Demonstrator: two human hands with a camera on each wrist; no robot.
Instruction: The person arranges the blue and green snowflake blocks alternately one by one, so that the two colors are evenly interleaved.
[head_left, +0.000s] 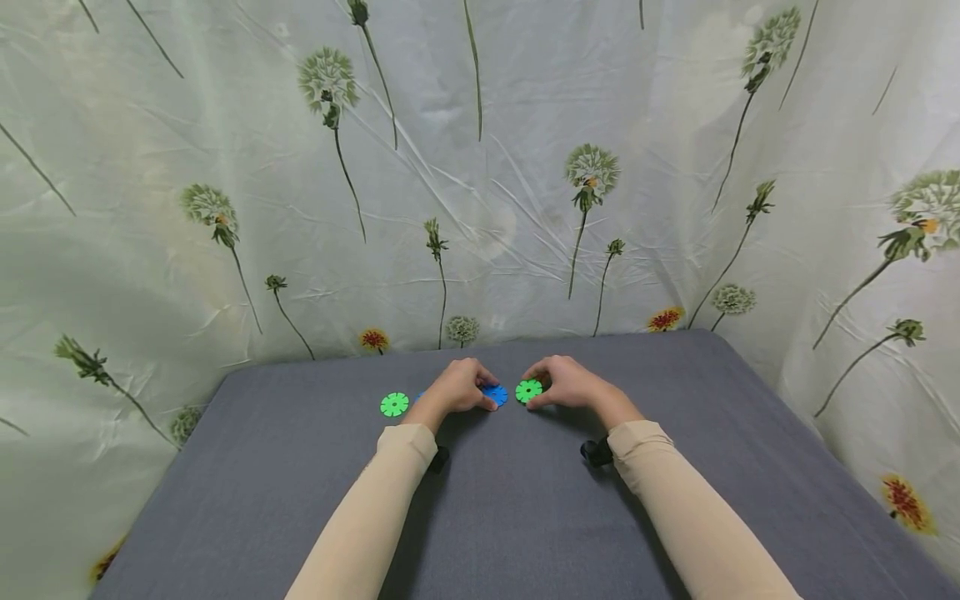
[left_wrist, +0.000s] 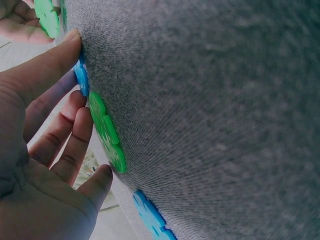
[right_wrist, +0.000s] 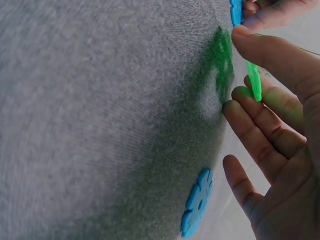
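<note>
My left hand (head_left: 456, 387) holds a flat blue notched disc (head_left: 495, 395) at the cloth, thumb on the near edge and fingers on the far side. In the left wrist view a green notched disc (left_wrist: 107, 132) lies by that hand's other fingers. My right hand (head_left: 568, 383) pinches another green notched disc (head_left: 528, 391) between thumb and fingers. The right wrist view shows this green disc (right_wrist: 253, 80) tilted above the cloth, casting a green-tinted shadow. The two held discs are close together but apart.
A green disc (head_left: 394, 404) lies left of my left hand. Another blue disc (left_wrist: 152, 217) shows in the left wrist view. One more blue disc (right_wrist: 197, 202) lies beside my right hand. The grey cloth-covered table (head_left: 510, 517) ends at a flowered curtain (head_left: 510, 183).
</note>
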